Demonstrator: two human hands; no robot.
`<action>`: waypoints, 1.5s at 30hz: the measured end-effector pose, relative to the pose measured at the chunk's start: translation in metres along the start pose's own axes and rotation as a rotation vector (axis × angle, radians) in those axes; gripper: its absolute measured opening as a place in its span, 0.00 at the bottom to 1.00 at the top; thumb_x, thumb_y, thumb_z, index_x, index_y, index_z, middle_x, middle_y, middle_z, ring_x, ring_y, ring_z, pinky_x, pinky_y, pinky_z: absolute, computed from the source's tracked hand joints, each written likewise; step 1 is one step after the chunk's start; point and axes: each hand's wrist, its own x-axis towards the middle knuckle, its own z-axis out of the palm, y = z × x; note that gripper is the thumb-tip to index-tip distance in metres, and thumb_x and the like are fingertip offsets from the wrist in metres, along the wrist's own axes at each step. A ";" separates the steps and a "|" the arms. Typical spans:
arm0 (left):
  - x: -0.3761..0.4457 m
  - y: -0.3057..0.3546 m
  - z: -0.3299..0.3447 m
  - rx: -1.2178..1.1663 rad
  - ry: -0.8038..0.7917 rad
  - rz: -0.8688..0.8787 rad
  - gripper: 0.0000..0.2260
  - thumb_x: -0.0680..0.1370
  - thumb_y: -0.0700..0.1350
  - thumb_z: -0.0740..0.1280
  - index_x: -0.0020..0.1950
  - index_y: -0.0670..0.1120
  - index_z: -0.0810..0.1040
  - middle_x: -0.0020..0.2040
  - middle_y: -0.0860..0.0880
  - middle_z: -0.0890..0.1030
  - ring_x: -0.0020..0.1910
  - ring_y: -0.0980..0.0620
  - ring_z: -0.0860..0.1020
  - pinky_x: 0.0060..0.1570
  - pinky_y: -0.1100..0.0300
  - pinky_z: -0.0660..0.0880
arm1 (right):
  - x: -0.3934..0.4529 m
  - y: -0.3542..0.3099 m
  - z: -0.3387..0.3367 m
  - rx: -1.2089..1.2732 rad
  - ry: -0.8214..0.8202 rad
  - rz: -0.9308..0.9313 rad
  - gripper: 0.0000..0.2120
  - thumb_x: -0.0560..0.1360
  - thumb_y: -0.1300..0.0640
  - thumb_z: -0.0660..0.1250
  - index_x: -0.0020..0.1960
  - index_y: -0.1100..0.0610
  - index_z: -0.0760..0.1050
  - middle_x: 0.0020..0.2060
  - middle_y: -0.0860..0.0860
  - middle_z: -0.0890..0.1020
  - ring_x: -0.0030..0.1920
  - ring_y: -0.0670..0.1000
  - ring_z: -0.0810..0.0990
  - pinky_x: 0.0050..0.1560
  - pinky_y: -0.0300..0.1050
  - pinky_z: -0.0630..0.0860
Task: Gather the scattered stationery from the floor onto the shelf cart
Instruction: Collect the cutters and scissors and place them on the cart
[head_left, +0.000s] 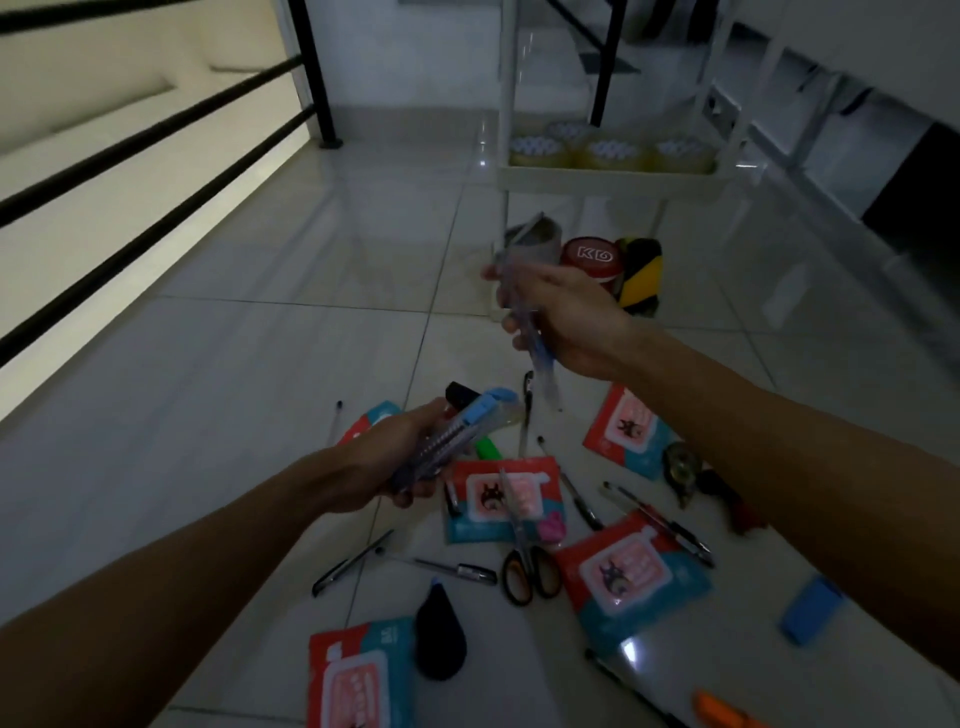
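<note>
From the head camera, the left hand (400, 457) sits just below frame centre, its fingers curled round a blue-and-clear plastic utility knife (457, 431) whose tip points toward 2 o'clock. The right hand (561, 317) is raised at 1 o'clock from the left, clenched on a blurred bundle of slim pens (524, 322) that hangs down below the fist toward 6 o'clock.

On the pale glossy floor tiles (234, 374) below both hands the stationery lies scattered. A red-and-teal flat packet with a cartoon label (498, 499) lies at 4 o'clock from the left hand, with black-and-orange-handled scissors (524, 551) laid across its lower edge. Another packet of the same kind (628, 577) lies at 3 o'clock from the scissors' handles, a 3rd (623, 431) under the right forearm, and a 4th (358, 675) at the bottom edge. A black teardrop-shaped correction-tape dispenser (439, 639) touches that 4th packet's right side. Black pens (447, 569) lie between it and the left forearm. A green highlighter (488, 448) peeks out just beneath the knife. A blue rectangular eraser (813, 610) lies at 3 o'clock, well apart from the scissors.

The white shelf cart (608, 176) stands at 12 o'clock from the right hand, with clear tape rolls (608, 150) on its low tray. A red tape roll (592, 257) and a yellow-and-black striped roll (641, 275) sit on the floor beneath it.
</note>
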 end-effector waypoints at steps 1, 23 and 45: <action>-0.001 0.002 0.004 0.004 -0.018 -0.002 0.27 0.82 0.64 0.49 0.52 0.44 0.76 0.35 0.46 0.75 0.26 0.53 0.71 0.25 0.64 0.64 | -0.009 -0.006 0.002 -0.257 -0.100 -0.007 0.14 0.83 0.52 0.59 0.59 0.58 0.79 0.41 0.52 0.77 0.36 0.48 0.75 0.37 0.43 0.73; -0.017 0.023 0.058 -0.395 -0.511 -0.010 0.26 0.77 0.60 0.55 0.62 0.42 0.76 0.43 0.45 0.75 0.35 0.52 0.70 0.32 0.60 0.62 | -0.069 -0.015 0.026 -1.283 -0.423 -0.448 0.06 0.71 0.55 0.76 0.48 0.54 0.84 0.42 0.47 0.84 0.40 0.41 0.78 0.41 0.26 0.66; -0.017 0.060 0.056 0.015 -0.373 0.116 0.33 0.77 0.71 0.51 0.60 0.43 0.72 0.35 0.51 0.71 0.28 0.57 0.64 0.24 0.65 0.63 | -0.086 -0.008 -0.029 -0.742 -0.074 -0.042 0.17 0.83 0.49 0.57 0.52 0.61 0.78 0.40 0.59 0.79 0.30 0.52 0.74 0.28 0.43 0.71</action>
